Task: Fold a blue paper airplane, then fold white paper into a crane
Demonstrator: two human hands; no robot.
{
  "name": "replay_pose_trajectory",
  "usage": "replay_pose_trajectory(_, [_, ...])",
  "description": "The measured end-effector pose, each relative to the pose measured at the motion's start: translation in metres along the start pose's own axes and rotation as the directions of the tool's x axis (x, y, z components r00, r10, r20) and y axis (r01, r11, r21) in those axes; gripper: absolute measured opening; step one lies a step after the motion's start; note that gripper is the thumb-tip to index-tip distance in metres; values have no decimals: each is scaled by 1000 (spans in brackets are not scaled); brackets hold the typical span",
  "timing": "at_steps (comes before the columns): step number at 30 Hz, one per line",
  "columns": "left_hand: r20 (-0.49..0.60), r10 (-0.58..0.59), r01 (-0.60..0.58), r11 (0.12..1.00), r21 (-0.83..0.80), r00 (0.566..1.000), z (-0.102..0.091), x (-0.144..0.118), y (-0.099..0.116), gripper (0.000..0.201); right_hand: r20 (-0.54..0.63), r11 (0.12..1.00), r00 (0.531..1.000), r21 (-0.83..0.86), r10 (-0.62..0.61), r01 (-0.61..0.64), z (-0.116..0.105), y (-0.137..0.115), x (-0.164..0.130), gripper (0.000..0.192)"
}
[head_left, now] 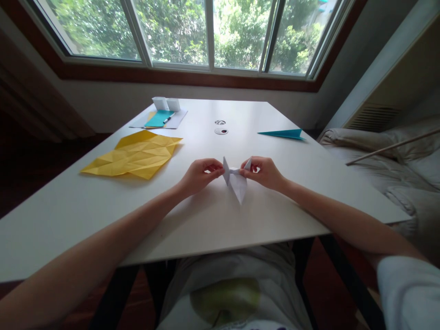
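A small folded white paper piece is held just above the white table, its long point aimed toward me. My left hand pinches its left flap between thumb and fingers. My right hand pinches the right flap the same way. Both forearms rest over the table's near edge.
A creased yellow paper sheet lies to the left. A folded teal paper shape sits at the right edge. At the back are teal paper with a pen on sheets, two small white boxes and cable holes. A bed stands right.
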State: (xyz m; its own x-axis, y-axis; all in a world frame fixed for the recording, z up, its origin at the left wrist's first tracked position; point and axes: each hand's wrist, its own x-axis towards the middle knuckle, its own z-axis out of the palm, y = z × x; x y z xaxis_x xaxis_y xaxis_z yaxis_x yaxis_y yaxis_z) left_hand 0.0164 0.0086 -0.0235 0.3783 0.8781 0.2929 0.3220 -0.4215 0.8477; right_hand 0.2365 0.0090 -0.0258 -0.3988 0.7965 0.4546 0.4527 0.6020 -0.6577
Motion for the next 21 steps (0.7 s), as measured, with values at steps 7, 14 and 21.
replay_pose_trajectory(7, [9, 7, -7, 999, 43, 1000, 10, -5, 5, 32, -51, 993, 999, -121, -11, 5, 7, -12, -4, 16])
replay_pose_trajectory(14, [119, -248, 264, 952, -154, 961, 16, -8, 7, 48, -165, 982, 985, -189, -52, 21, 8, -13, -3, 14])
replay_pose_trajectory(21, [89, -251, 265, 867, -422, 964, 16, -7, 14, 44, -29, 973, 978, -106, -207, 203, 8, -16, -7, 21])
